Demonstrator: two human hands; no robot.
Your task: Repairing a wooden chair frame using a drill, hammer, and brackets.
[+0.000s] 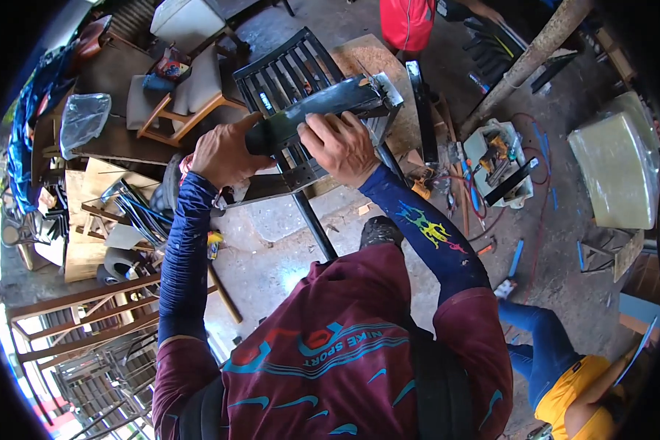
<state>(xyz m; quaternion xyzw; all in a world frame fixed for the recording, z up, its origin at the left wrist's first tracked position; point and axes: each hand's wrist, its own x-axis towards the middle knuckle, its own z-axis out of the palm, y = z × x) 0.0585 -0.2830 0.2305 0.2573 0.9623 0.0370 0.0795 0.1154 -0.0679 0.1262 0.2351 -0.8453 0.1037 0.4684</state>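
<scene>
A glossy black board (308, 110) lies slantwise across a black slatted frame (293, 73) that looks like part of a chair. My left hand (227, 152) grips the board's left end, thumb on the near side and fingers on the far side. Against the board's near edge, around its middle, my right hand (337, 147) is closed with curled fingers. Whatever those fingers may hold is hidden. The board's far right end shows a rough, pale patch.
Right of the frame stand a black plank (422, 110) and a white crate (513, 158) of power tools. A slanting pole (524, 66) rises beyond. Upholstered wooden chairs (198, 88) sit at left. Co-workers are at far right, one in red shorts (405, 26), another in a yellow shirt (576, 392).
</scene>
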